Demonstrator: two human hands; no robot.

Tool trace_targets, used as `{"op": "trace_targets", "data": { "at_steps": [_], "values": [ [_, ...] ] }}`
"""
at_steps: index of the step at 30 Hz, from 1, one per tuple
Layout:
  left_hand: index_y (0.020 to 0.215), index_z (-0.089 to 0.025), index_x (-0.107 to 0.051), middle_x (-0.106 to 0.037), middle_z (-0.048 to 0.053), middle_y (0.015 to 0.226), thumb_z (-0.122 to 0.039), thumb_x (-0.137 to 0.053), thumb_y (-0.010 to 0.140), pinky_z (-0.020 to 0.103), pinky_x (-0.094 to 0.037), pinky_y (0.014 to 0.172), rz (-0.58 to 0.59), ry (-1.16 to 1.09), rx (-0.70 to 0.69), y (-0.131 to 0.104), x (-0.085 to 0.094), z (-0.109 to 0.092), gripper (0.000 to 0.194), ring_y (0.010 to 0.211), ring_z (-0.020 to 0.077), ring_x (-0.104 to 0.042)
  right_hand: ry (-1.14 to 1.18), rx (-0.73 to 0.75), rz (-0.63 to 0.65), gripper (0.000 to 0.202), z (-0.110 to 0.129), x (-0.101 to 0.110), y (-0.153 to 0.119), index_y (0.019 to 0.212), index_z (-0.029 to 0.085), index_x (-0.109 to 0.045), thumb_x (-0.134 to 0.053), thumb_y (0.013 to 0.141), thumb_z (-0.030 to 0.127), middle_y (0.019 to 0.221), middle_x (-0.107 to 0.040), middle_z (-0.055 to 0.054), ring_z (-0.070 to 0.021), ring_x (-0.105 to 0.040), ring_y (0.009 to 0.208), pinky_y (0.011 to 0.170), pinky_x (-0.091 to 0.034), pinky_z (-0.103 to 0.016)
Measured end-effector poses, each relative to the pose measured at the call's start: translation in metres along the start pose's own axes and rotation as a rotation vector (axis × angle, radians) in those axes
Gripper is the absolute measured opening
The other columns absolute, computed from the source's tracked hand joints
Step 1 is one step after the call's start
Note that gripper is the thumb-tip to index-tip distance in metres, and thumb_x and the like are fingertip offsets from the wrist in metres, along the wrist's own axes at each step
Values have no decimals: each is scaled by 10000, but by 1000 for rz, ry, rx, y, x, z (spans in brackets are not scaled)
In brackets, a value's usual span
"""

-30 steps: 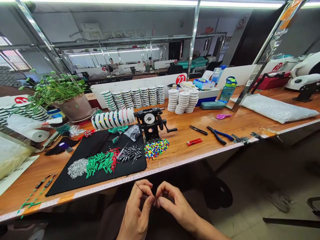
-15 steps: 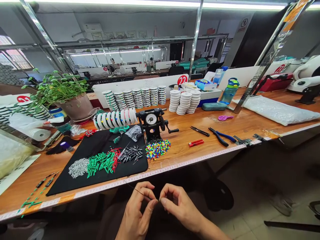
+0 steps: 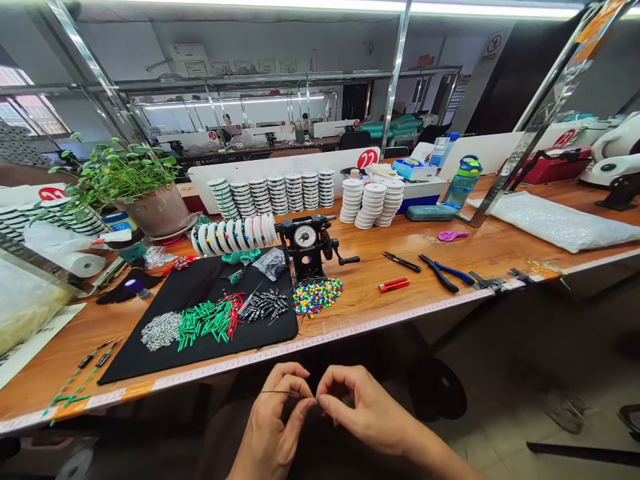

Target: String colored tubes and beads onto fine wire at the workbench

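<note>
The big wooden tabletop [image 3: 415, 240] holds a black mat [image 3: 270, 337] with little piles on it. In front of its edge, both hands almost touch. The left hand [image 3: 280, 420] pinches a thin dark thread [image 3: 277, 392] with thumb and finger; the right hand [image 3: 367, 410] is pinched closed too, and seems to hold the thread's end. Half a second ago the thread poked up; now it lies flatter, so it may be easier to handle. A tiny green bit [image 3: 349, 403] now shows inside the right hand; I can't tell what it is.
</note>
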State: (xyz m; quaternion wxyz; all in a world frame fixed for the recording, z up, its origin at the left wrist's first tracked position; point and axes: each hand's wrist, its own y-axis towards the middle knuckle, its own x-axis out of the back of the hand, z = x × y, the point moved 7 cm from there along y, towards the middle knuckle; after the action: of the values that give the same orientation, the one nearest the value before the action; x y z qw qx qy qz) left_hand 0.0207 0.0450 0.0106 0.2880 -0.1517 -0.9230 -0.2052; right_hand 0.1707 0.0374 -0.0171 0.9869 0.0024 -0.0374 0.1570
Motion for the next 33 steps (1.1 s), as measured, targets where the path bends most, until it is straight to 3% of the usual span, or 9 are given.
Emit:
{"op": "trace_targets", "data": {
  "at_steps": [5, 12, 16, 23, 28, 33],
  "values": [
    [824, -249, -661, -661, 35, 1027, -218, -593, 951, 245, -519, 867, -68, -19, 8, 0, 6, 2, 147, 989, 182, -676, -175, 11, 17, 167, 5, 8, -1, 921, 186, -761, -654, 808, 125, 878, -747, -14, -190, -659, 812, 742, -472, -260],
    [812, -284, -770, -677, 25, 1037, -247, -741, 877, 264, -516, 878, -33, -132, 104, -5, 2, 12, 80, 986, 200, -685, 166, -91, 92, 137, -14, -2, -2, 920, 163, -751, -716, 821, 253, 792, -694, -11, -161, -609, 711, 647, -440, -246],
    [785, -294, -815, -680, 35, 1036, -215, -797, 833, 283, -506, 888, 2, -181, 160, -10, -2, 12, 94, 1000, 213, -675, 277, -152, 118, 303, -24, -14, -5, 862, 146, -690, -725, 853, 447, 707, -612, 0, -145, -539, 632, 588, -406, -244],
    [775, -241, -799, -694, 46, 1050, -88, -822, 768, 304, -485, 904, -23, -187, 218, -14, -6, 9, 155, 1005, 215, -666, 84, -129, 31, 313, -26, -12, -11, 739, 170, -610, -651, 876, 448, 682, -518, 19, -157, -439, 656, 628, -363, -271],
    [748, -224, -798, -684, 51, 1062, -68, -839, 746, 305, -478, 914, -4, -201, 242, -16, -8, 11, 161, 1028, 217, -656, 8, -107, 61, 332, -29, -13, -12, 823, 164, -687, -613, 885, 482, 772, -616, -29, -200, -512, 740, 700, -400, -294],
    [778, -201, -812, -705, 59, 1022, -75, -848, 723, 268, -501, 818, 79, -281, 268, -17, -9, 8, 142, 927, 191, -669, -64, -126, 50, 379, -39, -18, -14, 712, 187, -610, -656, 818, 548, 647, -494, 20, -163, -430, 618, 589, -363, -265]
  ]
}}
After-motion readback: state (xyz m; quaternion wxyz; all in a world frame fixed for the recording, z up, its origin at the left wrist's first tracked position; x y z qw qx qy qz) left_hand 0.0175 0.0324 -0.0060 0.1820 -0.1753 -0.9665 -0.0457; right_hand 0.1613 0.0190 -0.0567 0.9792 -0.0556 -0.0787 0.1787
